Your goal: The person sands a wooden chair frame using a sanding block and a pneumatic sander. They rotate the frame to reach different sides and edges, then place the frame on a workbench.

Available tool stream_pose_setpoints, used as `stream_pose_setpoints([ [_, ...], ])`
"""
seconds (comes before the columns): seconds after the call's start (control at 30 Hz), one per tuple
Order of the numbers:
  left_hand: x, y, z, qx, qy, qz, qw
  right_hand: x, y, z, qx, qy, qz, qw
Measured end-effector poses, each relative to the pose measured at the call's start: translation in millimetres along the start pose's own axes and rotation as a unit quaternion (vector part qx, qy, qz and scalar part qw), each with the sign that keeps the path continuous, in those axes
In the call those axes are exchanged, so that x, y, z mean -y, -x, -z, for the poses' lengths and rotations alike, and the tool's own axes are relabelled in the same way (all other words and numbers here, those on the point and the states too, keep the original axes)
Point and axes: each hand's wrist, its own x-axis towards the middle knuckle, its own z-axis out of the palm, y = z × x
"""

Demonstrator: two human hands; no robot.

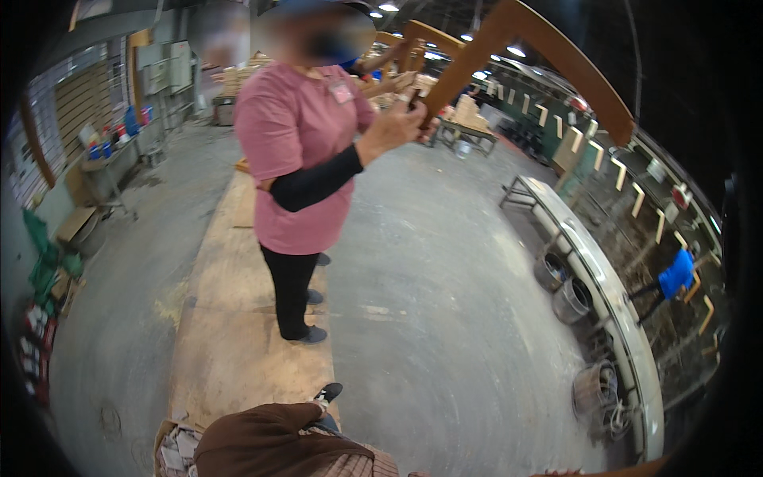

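Observation:
Low in the head view are my brown garment, a striped edge of cloth and one dark shoe. My left hand is out of the picture. Along the bottom rim, right of centre, runs a strip of brown wood; a thin sliver beside it may be fingers of my right hand, too cut off to read. In front of me a person in a pink shirt and black sleeve covers grips a large, angled brown wooden part with raised hands.
Plywood sheets lie on the grey floor. A box of scraps sits by my garment. On the right stand a long narrow bench, buckets, hanging angled wood pieces and a person in blue. Another worker's arms show behind the pink shirt.

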Motion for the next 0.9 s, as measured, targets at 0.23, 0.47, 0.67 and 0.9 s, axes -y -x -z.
stream_pose_setpoints([
  [0.23,-27,11,22,-0.029,0.061,0.010,0.998,-44,9,-11,0.114,0.024,-0.092,0.989],
  [0.47,-35,12,30,-0.047,0.113,0.023,0.992,-89,29,-31,0.263,0.278,-0.208,0.900],
  [0.67,-57,42,52,-0.063,0.211,0.021,0.975,-136,33,-20,0.377,0.377,-0.265,0.804],
  [0.9,-243,131,157,0.140,0.417,-0.239,0.866,-116,51,-79,0.458,0.306,-0.161,0.819],
])
